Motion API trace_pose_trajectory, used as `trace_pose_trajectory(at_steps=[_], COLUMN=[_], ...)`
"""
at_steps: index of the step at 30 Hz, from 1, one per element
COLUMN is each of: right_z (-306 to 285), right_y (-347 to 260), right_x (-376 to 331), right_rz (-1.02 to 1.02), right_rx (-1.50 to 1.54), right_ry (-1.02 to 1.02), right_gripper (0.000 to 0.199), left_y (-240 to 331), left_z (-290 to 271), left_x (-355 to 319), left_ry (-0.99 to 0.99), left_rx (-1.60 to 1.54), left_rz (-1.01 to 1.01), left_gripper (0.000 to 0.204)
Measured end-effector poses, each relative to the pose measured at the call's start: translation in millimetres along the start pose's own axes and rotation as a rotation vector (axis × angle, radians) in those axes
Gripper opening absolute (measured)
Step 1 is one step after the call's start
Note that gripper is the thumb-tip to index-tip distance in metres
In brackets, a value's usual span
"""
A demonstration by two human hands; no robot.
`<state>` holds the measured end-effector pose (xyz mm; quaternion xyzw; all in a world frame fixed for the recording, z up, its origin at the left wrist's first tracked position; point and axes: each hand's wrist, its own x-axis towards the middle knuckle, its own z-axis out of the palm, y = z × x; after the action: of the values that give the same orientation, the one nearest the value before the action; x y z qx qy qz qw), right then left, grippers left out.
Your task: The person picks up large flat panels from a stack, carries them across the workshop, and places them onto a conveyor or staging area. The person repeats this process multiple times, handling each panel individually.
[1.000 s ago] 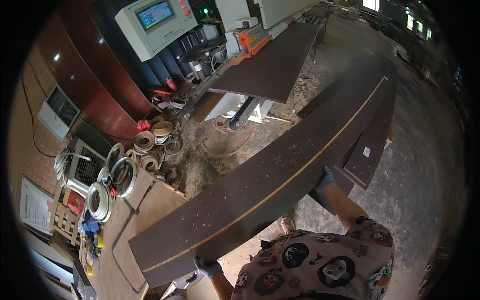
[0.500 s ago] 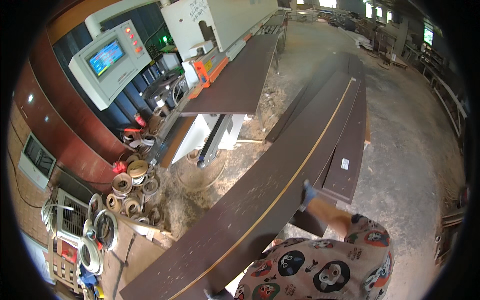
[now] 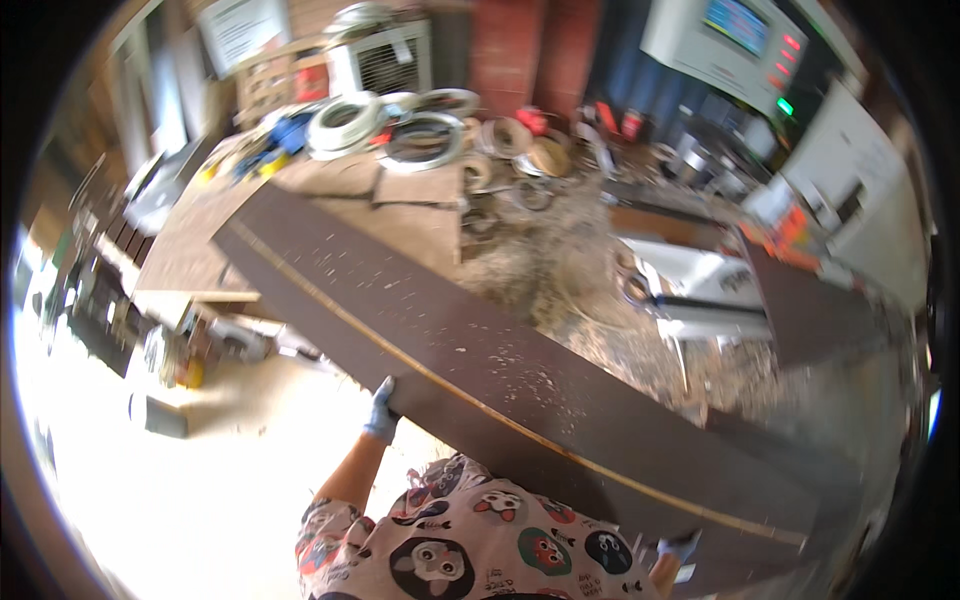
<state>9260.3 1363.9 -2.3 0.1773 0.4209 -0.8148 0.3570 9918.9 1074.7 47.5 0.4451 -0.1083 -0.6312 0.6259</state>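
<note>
A long dark brown board (image 3: 470, 350) runs slantwise in front of me, from the upper left to the lower right. Pale chips are scattered over its top, and a thin yellowish strip (image 3: 440, 383) lies along its length. My left hand (image 3: 381, 411), in a blue-grey glove, is closed on the board's near edge, its thumb showing and the other fingers hidden below. Farther right, my gloved right hand (image 3: 680, 546) is closed at the same edge, somewhat blurred. The board's left end reaches over a brown-topped table (image 3: 190, 262).
Rolls of edging tape (image 3: 508, 137) and white coils (image 3: 345, 125) sit beyond the board. At the right stands a machine with a control screen (image 3: 738, 24) and another dark panel (image 3: 805, 305) on it. Dust and scraps cover the floor (image 3: 590, 330) there.
The view has swung to the left, bringing the table and coils to the upper left. My left hand, formerly at the bottom rim, now shows fully on the board's edge; both hands stay at the board.
</note>
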Motion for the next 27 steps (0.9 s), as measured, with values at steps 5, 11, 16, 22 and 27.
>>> trace_pose_trajectory(at_steps=[5, 11, 16, 22, 27], right_z=[26.9, 100.8, 176.3, 254.4, 312.1], right_y=[14.8, 76.4, 128.8, 205.3, 283.2], right_x=[4.2, -81.3, -104.7, -125.6, -120.3], right_rz=[0.086, 0.202, 0.236, 0.228, 0.349], right_rx=[0.001, -0.065, -0.097, -0.004, -0.112], right_ry=[0.061, -0.281, -0.397, -0.452, -0.513], right_gripper=[0.060, 0.048, 0.042, 0.036, 0.035], left_y=[28.9, 109.9, 175.1, 223.2, 236.5], left_z=[-14.8, -80.4, -85.0, -21.0, 15.9], left_x=[-3.5, 43.7, 68.5, 132.4, 65.4], left_ry=[0.074, -0.129, 0.023, -0.049, 0.130], left_rx=[-0.103, -0.139, -0.028, 0.411, 1.637], left_rz=[0.233, 0.103, 0.212, 0.341, 0.993], left_gripper=[0.044, 0.042, 0.039, 0.029, 0.021])
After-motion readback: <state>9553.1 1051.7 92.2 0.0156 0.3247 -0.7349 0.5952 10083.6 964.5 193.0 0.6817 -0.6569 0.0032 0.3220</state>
